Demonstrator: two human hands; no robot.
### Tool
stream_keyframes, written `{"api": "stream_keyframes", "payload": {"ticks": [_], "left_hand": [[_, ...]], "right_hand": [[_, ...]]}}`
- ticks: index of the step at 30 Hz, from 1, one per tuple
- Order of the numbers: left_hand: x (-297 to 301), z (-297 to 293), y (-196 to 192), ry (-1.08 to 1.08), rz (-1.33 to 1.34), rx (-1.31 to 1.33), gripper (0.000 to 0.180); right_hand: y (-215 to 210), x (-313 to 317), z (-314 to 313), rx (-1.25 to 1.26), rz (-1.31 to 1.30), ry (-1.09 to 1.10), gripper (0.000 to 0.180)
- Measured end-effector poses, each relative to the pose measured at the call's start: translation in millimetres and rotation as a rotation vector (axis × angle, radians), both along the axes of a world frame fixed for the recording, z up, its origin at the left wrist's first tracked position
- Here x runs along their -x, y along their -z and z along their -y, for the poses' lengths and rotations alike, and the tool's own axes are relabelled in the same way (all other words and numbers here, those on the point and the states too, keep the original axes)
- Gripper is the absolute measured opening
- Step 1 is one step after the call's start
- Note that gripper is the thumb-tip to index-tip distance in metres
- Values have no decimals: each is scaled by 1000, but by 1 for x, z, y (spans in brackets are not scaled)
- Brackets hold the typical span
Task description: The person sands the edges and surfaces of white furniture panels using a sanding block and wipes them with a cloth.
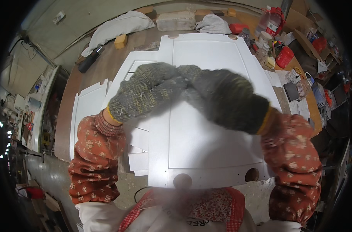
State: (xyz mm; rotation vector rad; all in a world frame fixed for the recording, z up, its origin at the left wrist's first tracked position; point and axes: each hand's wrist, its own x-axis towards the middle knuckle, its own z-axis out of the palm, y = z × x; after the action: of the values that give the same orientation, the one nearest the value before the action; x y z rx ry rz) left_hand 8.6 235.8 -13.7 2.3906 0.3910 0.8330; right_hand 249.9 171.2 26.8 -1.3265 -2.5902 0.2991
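Observation:
My left hand (143,91) and my right hand (232,98) wear grey-green knitted gloves with yellow cuffs. They meet fingertip to fingertip above a large white door panel (206,150). Both sets of fingers look curled and pressed together; anything small between them is hidden. Motion smears the right glove. The panel lies flat, with a recessed centre and two round holes along its near edge. Under its left side are other white panels (138,160), partly covered by my left arm.
Another white panel (78,116) lies at left on the brown table (66,129). A black tool (90,60), a yellow block (120,41) and a white cloth (122,29) are at the far left. Red containers (284,57) and bottles crowd the far right.

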Motion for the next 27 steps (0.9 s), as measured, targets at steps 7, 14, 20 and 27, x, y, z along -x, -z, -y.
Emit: {"api": "stream_keyframes", "payload": {"ticks": [7,14,20,27], "left_hand": [[2,-28,8,-194,92,148,19],[-17,-21,28,-426,-107,-433,29],[-15,-16,24,-400,-118,-254,35],[-17,-13,20,-411,-134,-213,35]], "right_hand": [[40,-5,-7,-213,-197,-27,24],[53,11,-4,-370,-88,-25,14],[58,8,0,-335,-85,-46,23],[64,4,-2,-244,-137,-72,19]]}}
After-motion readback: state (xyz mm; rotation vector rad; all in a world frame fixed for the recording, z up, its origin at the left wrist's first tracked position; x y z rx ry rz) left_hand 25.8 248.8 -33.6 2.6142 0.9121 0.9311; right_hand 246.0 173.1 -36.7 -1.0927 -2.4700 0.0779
